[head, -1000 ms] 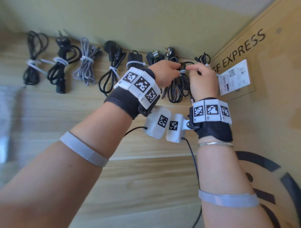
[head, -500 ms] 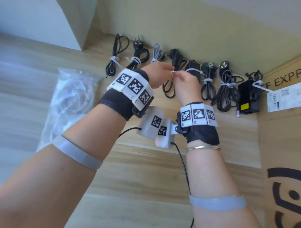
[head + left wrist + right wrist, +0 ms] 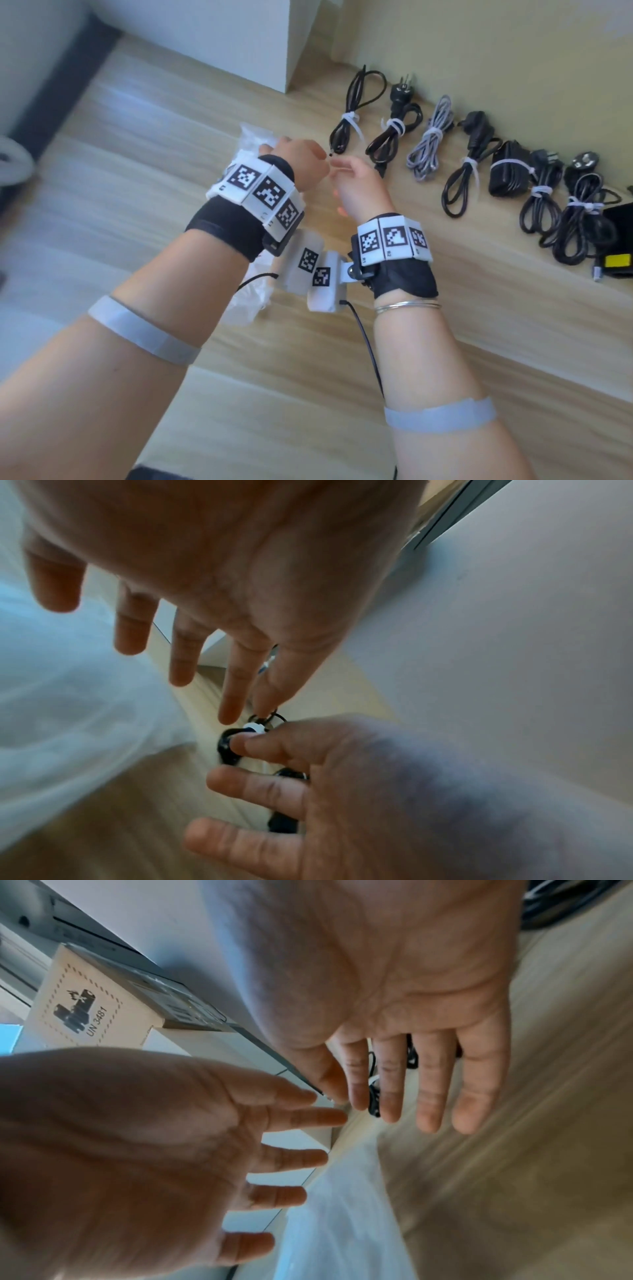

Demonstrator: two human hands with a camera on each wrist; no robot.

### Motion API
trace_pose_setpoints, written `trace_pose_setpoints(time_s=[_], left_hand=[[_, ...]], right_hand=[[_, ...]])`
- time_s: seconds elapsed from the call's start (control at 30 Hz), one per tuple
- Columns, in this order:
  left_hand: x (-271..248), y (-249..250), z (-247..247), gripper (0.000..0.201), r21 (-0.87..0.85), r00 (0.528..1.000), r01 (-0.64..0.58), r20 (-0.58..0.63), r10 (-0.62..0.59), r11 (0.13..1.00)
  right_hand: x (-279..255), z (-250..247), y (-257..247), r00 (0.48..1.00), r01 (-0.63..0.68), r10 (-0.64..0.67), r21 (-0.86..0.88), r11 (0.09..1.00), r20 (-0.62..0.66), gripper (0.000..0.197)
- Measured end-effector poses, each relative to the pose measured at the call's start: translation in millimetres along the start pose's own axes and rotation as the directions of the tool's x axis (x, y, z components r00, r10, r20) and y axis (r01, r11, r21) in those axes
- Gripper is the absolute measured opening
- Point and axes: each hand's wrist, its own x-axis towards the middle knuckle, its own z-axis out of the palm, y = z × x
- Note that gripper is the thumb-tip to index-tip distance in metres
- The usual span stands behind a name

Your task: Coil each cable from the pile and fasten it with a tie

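Two open hands [image 3: 329, 171] above clear bag [image 3: 255, 137], tied cables [image 3: 424, 144] right.

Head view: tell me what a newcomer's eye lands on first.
Two forearms reach in from below, each wrist wrapped in a black band with white coded tags; the left hand and right hand hover close together, fingers spread and empty. Beyond them a row of tied cables lies along the wall, and a clear plastic bag sits under the left hand.

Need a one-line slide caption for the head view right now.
Both hands, left and right, open above the plastic bag, beside a row of tied cables along the wall.
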Motion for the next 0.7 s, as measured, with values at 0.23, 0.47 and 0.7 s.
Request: trace_pose_setpoints(time_s=[0.23,0.47,0.7], left_hand=[[6.1,-27.7,-0.1,0.042,-0.044,1.000,0.027,0.010,-0.026,0.999],[14.8,-21.2,-12.3,0.045,-0.157,0.995,-0.092,0.016,0.095,0.983],[10.8,-8.8,-18.6,0.039,-0.150,0.987,-0.154,0.009,0.157,0.977]], right_hand=[[12.5,25.8,-3.6,0.997,-0.067,0.064,0.107,0.992,0.038,0.036],[25.1,20.6,-2.0,0.982,0.073,-0.060,0.065,0.995,-0.178,0.043],[25.3,7.0,2.3,0.991,0.007,-0.001,0.048,0.999,-0.131,0.032]])
